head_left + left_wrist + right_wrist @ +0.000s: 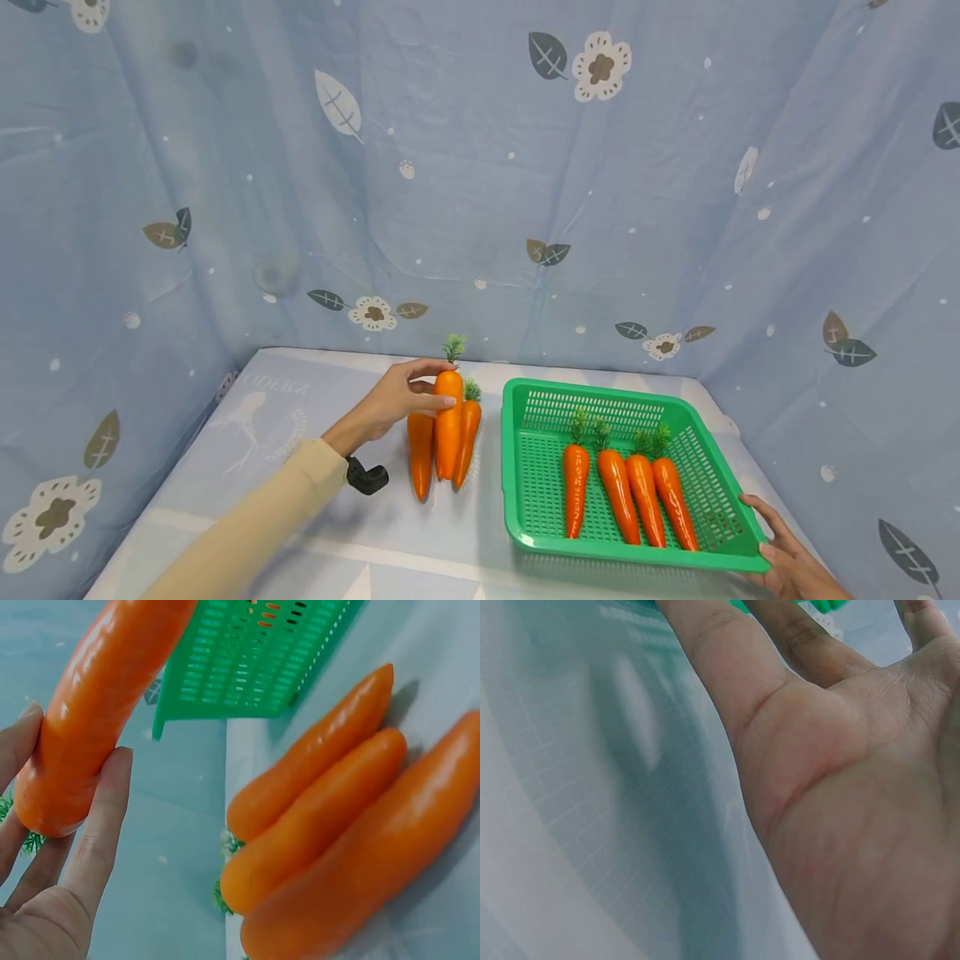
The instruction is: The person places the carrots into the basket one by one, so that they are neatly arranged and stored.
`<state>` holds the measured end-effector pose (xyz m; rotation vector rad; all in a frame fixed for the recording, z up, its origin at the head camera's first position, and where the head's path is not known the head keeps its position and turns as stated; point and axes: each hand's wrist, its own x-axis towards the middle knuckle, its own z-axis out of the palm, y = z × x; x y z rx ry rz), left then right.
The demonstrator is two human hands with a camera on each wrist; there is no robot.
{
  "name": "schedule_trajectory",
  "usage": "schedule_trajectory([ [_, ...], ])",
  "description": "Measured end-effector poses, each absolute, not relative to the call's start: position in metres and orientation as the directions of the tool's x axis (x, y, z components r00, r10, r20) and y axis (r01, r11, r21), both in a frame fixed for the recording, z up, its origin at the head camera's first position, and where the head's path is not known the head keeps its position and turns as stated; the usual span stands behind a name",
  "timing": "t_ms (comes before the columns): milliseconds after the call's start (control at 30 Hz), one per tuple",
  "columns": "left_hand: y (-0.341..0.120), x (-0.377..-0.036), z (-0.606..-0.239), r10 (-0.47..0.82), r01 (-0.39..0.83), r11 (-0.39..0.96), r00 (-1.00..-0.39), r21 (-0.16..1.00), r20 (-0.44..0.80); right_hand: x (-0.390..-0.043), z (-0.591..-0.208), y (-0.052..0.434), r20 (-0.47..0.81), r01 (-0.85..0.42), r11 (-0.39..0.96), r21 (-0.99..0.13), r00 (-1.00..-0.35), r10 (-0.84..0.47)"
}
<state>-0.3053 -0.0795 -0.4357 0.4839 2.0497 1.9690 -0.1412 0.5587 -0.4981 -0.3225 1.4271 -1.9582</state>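
Observation:
My left hand (396, 398) holds an orange toy carrot (448, 429) near its thick leafy end, the tip pointing down. In the left wrist view, fingers and thumb lie on opposite sides of that carrot (112, 697), and three more carrots (315, 825) lie side by side on the table below it. A green plastic basket (637, 550) stands to the right, with several carrots (617, 492) lying in a row inside, leafy ends away from me. My right hand (791, 560) grips the basket's near right corner, thumb at the rim. The right wrist view mostly shows its palm (832, 780).
A pale patterned cloth covers the table (420, 550). Blue floral fabric (465, 208) hangs behind and on both sides, close to the table's edges. A black strap device (367, 477) sits on my left wrist.

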Motion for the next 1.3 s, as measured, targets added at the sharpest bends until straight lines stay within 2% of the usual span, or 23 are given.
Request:
schedule_trajectory([
  [433, -0.056, -0.303, -0.430, 0.459, 0.058, -0.037, -0.886, 0.998, 0.069, -0.141, -0.501, 0.557, -0.156, 0.376, -0.210, -0.903, -0.740, -0.655],
  [833, -0.021, -0.301, -0.422, 0.523, 0.132, -0.057, -0.840, 0.990, 0.142, -0.138, -0.497, 0.555, -0.195, 0.390, -0.186, -0.902, -0.750, -0.632],
  [1100, 0.007, -0.298, -0.422, 0.556, 0.078, -0.120, -0.821, 0.990, 0.132, -0.136, -0.495, 0.552, -0.240, 0.378, -0.138, -0.915, -0.788, -0.566],
  [1300, 0.026, -0.299, -0.417, 0.585, 0.078, -0.110, -0.801, 0.991, 0.128, -0.134, -0.496, 0.551, -0.227, 0.374, -0.147, -0.916, -0.784, -0.578],
])
